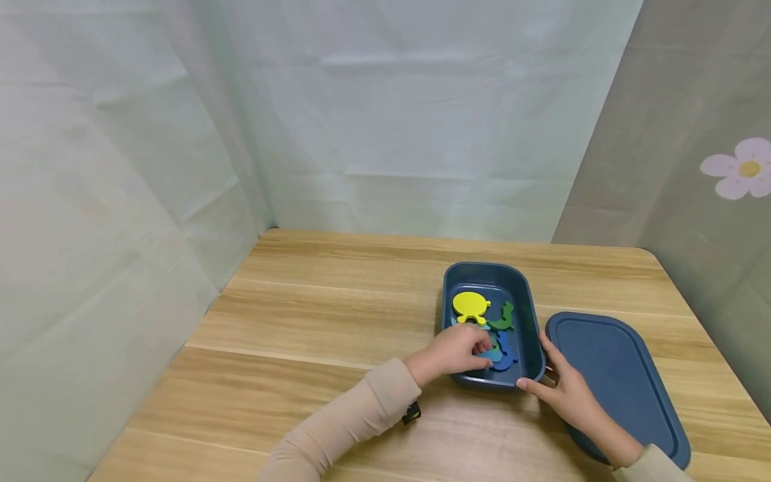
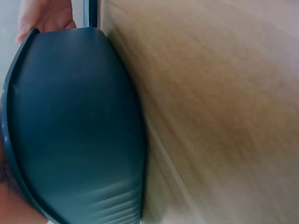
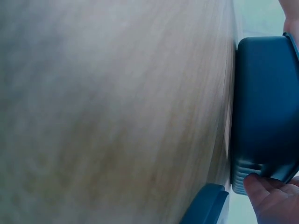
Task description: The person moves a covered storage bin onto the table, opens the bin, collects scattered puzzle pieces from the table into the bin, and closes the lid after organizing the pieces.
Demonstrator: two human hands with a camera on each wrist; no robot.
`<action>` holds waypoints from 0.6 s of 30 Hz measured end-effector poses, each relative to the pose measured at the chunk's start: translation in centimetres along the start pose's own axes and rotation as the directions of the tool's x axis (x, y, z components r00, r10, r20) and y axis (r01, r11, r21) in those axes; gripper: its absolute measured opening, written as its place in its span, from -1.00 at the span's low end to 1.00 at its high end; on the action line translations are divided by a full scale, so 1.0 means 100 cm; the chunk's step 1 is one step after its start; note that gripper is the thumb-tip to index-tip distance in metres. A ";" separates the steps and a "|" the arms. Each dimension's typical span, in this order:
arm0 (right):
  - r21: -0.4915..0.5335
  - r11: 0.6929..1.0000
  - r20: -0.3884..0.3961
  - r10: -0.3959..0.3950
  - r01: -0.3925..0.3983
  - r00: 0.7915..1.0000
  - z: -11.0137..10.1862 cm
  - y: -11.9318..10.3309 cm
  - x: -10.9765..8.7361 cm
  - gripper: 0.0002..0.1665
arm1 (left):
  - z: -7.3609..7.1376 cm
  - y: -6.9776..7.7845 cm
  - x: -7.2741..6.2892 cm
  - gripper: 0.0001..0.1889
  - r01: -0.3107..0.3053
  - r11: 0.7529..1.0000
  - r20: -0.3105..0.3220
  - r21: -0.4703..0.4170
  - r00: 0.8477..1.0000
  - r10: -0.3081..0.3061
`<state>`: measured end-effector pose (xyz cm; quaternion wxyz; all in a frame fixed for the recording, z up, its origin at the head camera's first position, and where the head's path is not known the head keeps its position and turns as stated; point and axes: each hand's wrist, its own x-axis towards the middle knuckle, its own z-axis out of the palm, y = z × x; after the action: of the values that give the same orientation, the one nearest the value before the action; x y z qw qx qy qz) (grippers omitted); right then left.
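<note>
A dark blue plastic box (image 1: 536, 335) without its lid sits on the wooden table. Inside lie flat coloured shapes: a yellow rounded one (image 1: 470, 304), a green curved one (image 1: 503, 317), a blue one (image 1: 506, 353) and a light-blue one (image 1: 489, 355). My left hand (image 1: 460, 348) reaches over the near left wall into the box, finger and thumb bent at the light-blue shape; I cannot tell whether they pinch it. With thumb at the near right corner and fingers along the right wall, my right hand (image 1: 569, 395) holds the box.
Right of the box lies its dark blue lid (image 1: 620, 375), flat on the wooden table (image 1: 337, 314) and partly behind the right forearm. A small black object (image 1: 412, 413) shows beside the left sleeve. Pale curtains (image 1: 421, 134) hang around the table.
</note>
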<state>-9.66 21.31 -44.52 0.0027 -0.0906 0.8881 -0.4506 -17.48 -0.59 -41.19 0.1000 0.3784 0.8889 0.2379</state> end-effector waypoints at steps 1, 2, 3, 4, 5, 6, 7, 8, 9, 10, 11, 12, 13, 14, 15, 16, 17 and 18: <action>0.001 1.000 0.000 -0.001 0.001 1.000 0.000 0.000 0.000 0.16 | 0.000 0.000 -0.001 -0.76 0.005 1.000 -0.001 0.026 1.000 -0.005; 0.001 1.000 0.001 0.000 0.000 1.000 0.000 0.000 0.000 0.16 | 0.001 0.001 -0.001 -0.76 0.010 0.998 -0.003 0.054 1.000 -0.010; 0.001 1.000 0.003 0.001 -0.001 1.000 0.000 -0.001 0.000 0.16 | 0.001 0.001 -0.002 -0.77 0.014 0.997 -0.006 0.074 1.000 -0.014; 0.002 1.000 0.005 0.002 -0.002 1.000 0.000 -0.001 0.000 0.16 | 0.002 0.001 -0.003 -0.77 0.017 0.995 -0.009 0.095 1.000 -0.016; 0.001 1.000 0.007 0.004 -0.004 1.000 0.000 -0.001 0.000 0.17 | 0.002 0.001 -0.003 -0.77 0.019 0.994 -0.013 0.107 1.000 -0.018; 0.001 1.000 0.009 0.006 -0.006 1.000 0.000 -0.002 0.000 0.17 | 0.003 0.001 -0.004 -0.78 0.018 0.992 -0.015 0.124 1.000 -0.016; 0.001 1.000 0.009 0.005 -0.005 1.000 0.000 -0.002 0.000 0.17 | 0.003 0.001 -0.004 -0.78 0.019 0.991 -0.018 0.132 1.000 -0.016; 0.004 1.000 0.009 0.006 -0.006 1.000 0.001 -0.002 0.000 0.17 | 0.003 0.001 -0.005 -0.79 0.016 0.991 -0.020 0.136 1.000 -0.014; 0.007 1.000 0.007 0.004 -0.004 1.000 0.001 -0.002 0.000 0.17 | 0.003 0.001 -0.005 -0.79 0.013 0.990 -0.022 0.141 1.000 -0.010; 0.010 1.000 0.007 0.003 -0.003 1.000 0.001 -0.002 0.001 0.17 | 0.003 0.000 -0.005 -0.79 0.010 0.988 -0.026 0.151 1.000 -0.006; 0.010 1.000 0.007 0.002 -0.002 1.000 0.001 -0.002 0.001 0.17 | 0.003 0.000 -0.006 -0.80 0.008 0.988 -0.027 0.156 1.000 -0.003; 0.012 1.000 0.007 0.001 -0.002 1.000 0.002 -0.002 0.001 0.17 | 0.004 0.000 -0.006 -0.80 0.006 0.987 -0.029 0.161 1.000 -0.001; 0.013 1.000 0.006 0.001 -0.001 1.000 0.002 -0.002 0.001 0.17 | 0.003 0.000 -0.006 -0.80 0.007 0.986 -0.030 0.164 1.000 -0.002; 0.013 1.000 0.007 0.001 -0.001 1.000 0.002 -0.002 0.002 0.17 | 0.004 -0.001 -0.006 -0.79 0.005 0.986 -0.032 0.169 0.999 0.000; 0.013 1.000 0.007 0.002 -0.002 1.000 0.002 -0.002 0.002 0.17 | 0.004 -0.001 -0.006 -0.79 0.005 0.985 -0.033 0.175 0.999 0.000; 0.014 1.000 0.008 0.002 -0.002 1.000 0.002 -0.002 0.002 0.18 | 0.004 -0.001 -0.006 -0.79 0.006 0.984 -0.035 0.177 0.999 0.000; 0.013 1.000 0.007 0.002 -0.002 1.000 0.003 -0.002 0.002 0.18 | 0.004 -0.001 -0.006 -0.79 0.005 0.985 -0.034 0.174 0.999 0.001; 0.014 1.000 0.008 0.002 -0.002 1.000 0.003 -0.002 0.002 0.18 | 0.004 -0.002 -0.006 -0.79 0.005 0.985 -0.036 0.175 0.999 0.001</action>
<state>-9.85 20.93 -44.49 0.0072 -0.0914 0.8851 -0.4562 -17.03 -1.00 -41.63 0.0507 0.3806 0.9084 0.1657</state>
